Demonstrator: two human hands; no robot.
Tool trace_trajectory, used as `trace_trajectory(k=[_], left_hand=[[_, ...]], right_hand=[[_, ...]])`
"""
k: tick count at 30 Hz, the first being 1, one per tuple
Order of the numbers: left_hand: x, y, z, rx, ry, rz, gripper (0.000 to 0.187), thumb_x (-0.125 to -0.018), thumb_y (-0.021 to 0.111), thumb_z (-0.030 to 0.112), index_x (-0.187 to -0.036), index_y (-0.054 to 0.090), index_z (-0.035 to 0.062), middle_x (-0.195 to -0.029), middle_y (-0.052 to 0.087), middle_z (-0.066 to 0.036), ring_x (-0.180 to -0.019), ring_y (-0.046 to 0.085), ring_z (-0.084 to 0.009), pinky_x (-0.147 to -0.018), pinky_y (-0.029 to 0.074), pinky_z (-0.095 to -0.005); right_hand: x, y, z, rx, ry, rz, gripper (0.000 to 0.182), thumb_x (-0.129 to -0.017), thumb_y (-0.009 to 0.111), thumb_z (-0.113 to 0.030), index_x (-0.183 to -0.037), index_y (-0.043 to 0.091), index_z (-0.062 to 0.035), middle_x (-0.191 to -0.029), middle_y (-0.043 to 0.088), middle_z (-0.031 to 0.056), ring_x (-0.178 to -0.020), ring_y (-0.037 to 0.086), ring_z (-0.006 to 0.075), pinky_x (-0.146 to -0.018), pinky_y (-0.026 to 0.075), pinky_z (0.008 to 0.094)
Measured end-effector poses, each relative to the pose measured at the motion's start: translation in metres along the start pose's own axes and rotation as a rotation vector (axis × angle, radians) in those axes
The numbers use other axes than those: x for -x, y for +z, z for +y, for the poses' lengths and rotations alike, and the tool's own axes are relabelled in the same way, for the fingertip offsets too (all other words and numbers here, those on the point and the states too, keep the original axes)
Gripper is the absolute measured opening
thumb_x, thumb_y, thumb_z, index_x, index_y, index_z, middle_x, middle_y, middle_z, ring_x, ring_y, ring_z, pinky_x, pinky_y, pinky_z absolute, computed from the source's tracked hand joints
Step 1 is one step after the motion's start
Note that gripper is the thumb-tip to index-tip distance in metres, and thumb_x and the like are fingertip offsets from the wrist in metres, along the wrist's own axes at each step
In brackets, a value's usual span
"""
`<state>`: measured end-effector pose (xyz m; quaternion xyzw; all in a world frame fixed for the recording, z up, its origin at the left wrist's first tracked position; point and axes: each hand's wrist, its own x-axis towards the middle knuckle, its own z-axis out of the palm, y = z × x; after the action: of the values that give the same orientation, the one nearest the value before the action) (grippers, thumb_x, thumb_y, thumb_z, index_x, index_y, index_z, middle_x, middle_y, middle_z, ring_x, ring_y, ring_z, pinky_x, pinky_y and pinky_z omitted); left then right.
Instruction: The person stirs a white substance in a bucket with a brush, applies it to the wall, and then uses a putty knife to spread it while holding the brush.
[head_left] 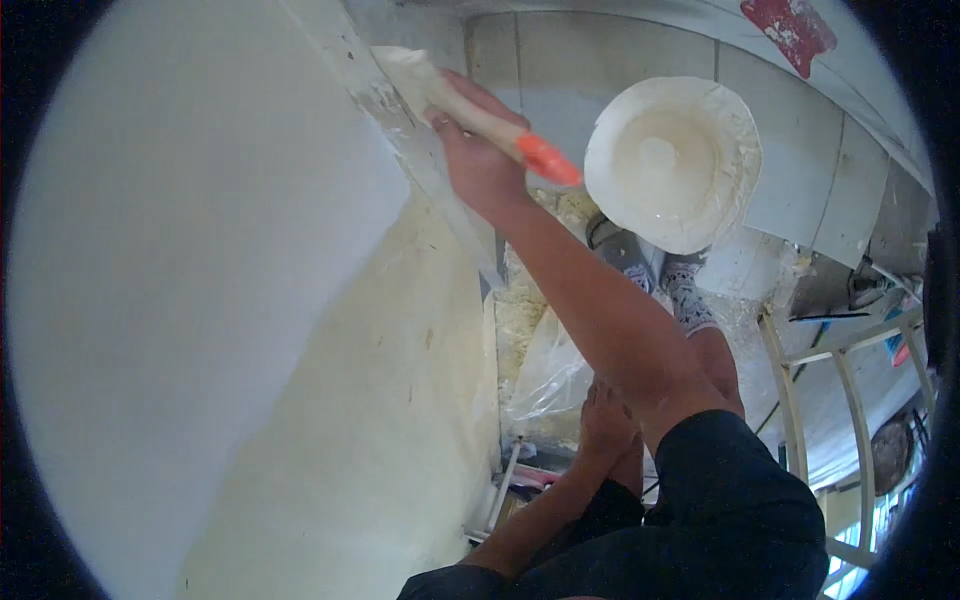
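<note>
Gripping paintbrush [470, 105], right hand [475, 150], white wall [200, 250]

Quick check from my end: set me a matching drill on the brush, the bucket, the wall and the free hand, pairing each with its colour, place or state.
Things:
1. Paintbrush
2. Paint bucket
3. Wall
4. Left hand

Descriptions:
A. Round, coated in cream paint, seen from above
B. White above, cream yellow below
C. Rests on the knee
D. Orange-tipped handle, gripped by the right hand

Pairs: 1-D, 2-A, 3-B, 4-C
</note>
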<state>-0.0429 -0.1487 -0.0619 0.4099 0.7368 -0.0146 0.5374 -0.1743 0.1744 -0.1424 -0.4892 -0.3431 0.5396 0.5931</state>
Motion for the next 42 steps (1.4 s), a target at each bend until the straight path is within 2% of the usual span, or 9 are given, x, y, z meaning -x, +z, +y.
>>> trace_trajectory(k=[6, 8, 9, 11, 14, 33, 35, 38, 42], left_hand=[[0.003, 0.008, -0.004, -0.015, 0.087, 0.099, 0.049, -0.079, 0.053, 0.019, -0.122, 0.044, -0.0035, -0.128, 0.039, -0.025, -0.117, 0.038, -0.0424, -0.096, 0.035, -0.0472], [0.013, 0.047, -0.037, 1.147, -0.329, 0.103, 0.05, -0.081, 0.052, 0.02, -0.124, 0.042, -0.0031, -0.131, 0.037, -0.024, -0.119, 0.037, -0.0423, -0.098, 0.034, -0.0471], [0.01, 0.035, -0.028, 1.15, -0.326, 0.104, 0.05, -0.081, 0.052, 0.02, -0.124, 0.042, -0.0031, -0.131, 0.037, -0.024, -0.119, 0.037, -0.0423, -0.098, 0.034, -0.0471], [-0.001, -0.002, 0.003, 0.044, -0.149, -0.116, 0.05, -0.082, 0.051, 0.02, -0.126, 0.04, -0.0022, -0.133, 0.035, -0.024, -0.12, 0.035, -0.0424, -0.099, 0.033, -0.0475], [0.007, 0.019, -0.014, -0.097, 0.07, -0.001, 0.05, -0.082, 0.05, 0.019, -0.125, 0.04, -0.002, -0.132, 0.035, -0.025, -0.121, 0.035, -0.0432, -0.099, 0.032, -0.0481], [0.003, -0.003, 0.013, 0.05, -0.023, -0.058, 0.048, -0.079, 0.056, 0.026, -0.118, 0.047, -0.0015, -0.122, 0.045, -0.025, -0.114, 0.039, -0.0438, -0.094, 0.035, -0.0472], [0.007, 0.015, 0.011, 0.814, -0.321, 0.183, 0.047, -0.079, 0.056, 0.026, -0.116, 0.049, -0.0009, -0.119, 0.048, -0.024, -0.111, 0.041, -0.0436, -0.093, 0.035, -0.0469], [0.023, 0.049, -0.045, 0.077, -0.05, -0.104, 0.045, -0.08, 0.055, 0.025, -0.117, 0.048, -0.0009, -0.117, 0.049, -0.023, -0.108, 0.043, -0.0433, -0.092, 0.036, -0.0469], [-0.001, -0.019, 0.03, 0.201, -0.159, -0.016, 0.04, -0.081, 0.053, 0.021, -0.113, 0.051, -0.0008, -0.114, 0.05, -0.022, -0.106, 0.043, -0.0429, -0.09, 0.037, -0.0472]], right_hand=[[-0.051, 0.03, 0.005, -0.003, -0.032, 0.163, 0.03, -0.075, 0.064, -0.004, -0.104, 0.06, 0.0, -0.103, 0.063, 0.0147, -0.092, 0.062, 0.0257, -0.081, 0.047, 0.0329], [-0.053, 0.038, -0.005, 0.12, -0.191, 0.058, 0.031, -0.076, 0.062, -0.006, -0.107, 0.059, -0.0005, -0.106, 0.062, 0.0145, -0.096, 0.06, 0.0259, -0.084, 0.046, 0.0327], [-0.048, 0.035, -0.014, 0.119, -0.195, 0.055, 0.031, -0.076, 0.062, -0.006, -0.107, 0.059, -0.0005, -0.106, 0.062, 0.0145, -0.096, 0.06, 0.0259, -0.084, 0.046, 0.0327], [-0.033, 0.02, -0.036, -0.036, -0.047, -0.081, 0.037, -0.078, 0.063, -0.012, -0.113, 0.055, 0.0004, -0.106, 0.061, 0.0139, -0.099, 0.058, 0.0219, -0.089, 0.042, 0.0295], [-0.033, 0.011, -0.024, 0.097, -0.11, 0.054, 0.035, -0.078, 0.062, -0.011, -0.111, 0.057, 0.001, -0.105, 0.062, 0.0136, -0.098, 0.059, 0.0219, -0.088, 0.043, 0.0301], [0.031, 0.009, 0.008, 0.121, 0.05, -0.004, 0.034, -0.078, 0.062, -0.001, -0.111, 0.057, 0.0035, -0.102, 0.063, 0.0145, -0.091, 0.06, 0.0162, -0.081, 0.046, 0.026], [0.041, 0.003, -0.007, 0.052, 0.034, -0.008, 0.033, -0.078, 0.062, -0.001, -0.111, 0.057, 0.0033, -0.102, 0.063, 0.014, -0.091, 0.06, 0.0158, -0.081, 0.046, 0.026], [0.027, -0.001, -0.016, 0.012, 0.025, -0.01, 0.033, -0.078, 0.062, -0.002, -0.11, 0.057, 0.0033, -0.104, 0.063, 0.0136, -0.092, 0.06, 0.0154, -0.083, 0.045, 0.0264], [-0.019, 0.029, -0.002, 0.042, -0.064, 0.143, 0.034, -0.072, 0.063, 0.002, -0.106, 0.058, 0.0052, -0.104, 0.062, 0.021, -0.096, 0.062, 0.0293, -0.085, 0.048, 0.0326]])
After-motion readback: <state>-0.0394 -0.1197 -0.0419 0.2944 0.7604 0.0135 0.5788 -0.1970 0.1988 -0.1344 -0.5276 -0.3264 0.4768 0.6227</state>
